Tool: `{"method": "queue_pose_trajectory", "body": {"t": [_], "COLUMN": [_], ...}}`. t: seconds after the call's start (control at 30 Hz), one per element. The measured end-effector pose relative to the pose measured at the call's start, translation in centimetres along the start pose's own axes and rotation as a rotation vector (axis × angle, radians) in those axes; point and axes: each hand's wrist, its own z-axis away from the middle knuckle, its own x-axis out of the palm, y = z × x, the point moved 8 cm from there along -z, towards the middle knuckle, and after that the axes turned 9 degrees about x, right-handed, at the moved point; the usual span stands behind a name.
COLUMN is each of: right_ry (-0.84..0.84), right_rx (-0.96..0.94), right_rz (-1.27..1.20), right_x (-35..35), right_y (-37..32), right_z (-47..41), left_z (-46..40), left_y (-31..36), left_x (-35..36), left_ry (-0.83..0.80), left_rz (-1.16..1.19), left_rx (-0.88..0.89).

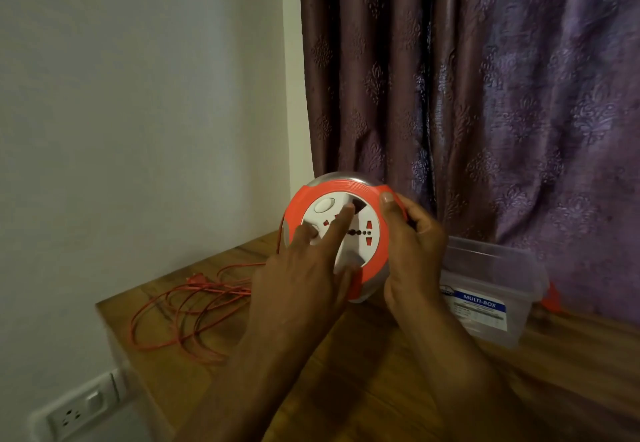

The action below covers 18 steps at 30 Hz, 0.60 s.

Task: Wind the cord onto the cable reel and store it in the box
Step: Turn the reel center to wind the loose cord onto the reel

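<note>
The round cable reel [372, 234], orange rim around a white socket face, is held upright above the wooden table [398, 389]. My right hand [412, 244] grips its right edge, thumb on the orange rim. My left hand [304, 268] lies on the white face with fingers spread, the index fingertip in a dark recess near the top. The orange cord [180, 310] runs from the reel's left side down into loose loops on the table's left part, its plug [197, 279] among them. The clear plastic box [491, 289] with a blue label stands open to the right.
A white wall stands to the left with a wall socket and switch [83, 410] low down. A purple patterned curtain [485, 95] hangs behind the table. A small orange object [552, 298] shows behind the box. The table's left edge is close to the cord loops.
</note>
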Motion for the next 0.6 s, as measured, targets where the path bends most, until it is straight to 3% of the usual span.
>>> {"method": "queue_pose_trajectory", "body": {"t": [0.23, 0.6], "right_ry": [-0.043, -0.089], "right_rx": [0.012, 0.021], "right_rz": [-0.012, -0.043], "right_x": [0.7, 1.3], "right_y": [-0.4, -0.9], "right_z": [0.5, 0.8], "left_z": [-1.0, -2.0], "left_y": [-0.4, 1.2], "left_x": [0.6, -1.5], "left_ry": [-0.025, 0.030], "left_rz": [0.023, 0.006], "left_rx": [-0.049, 0.084]}}
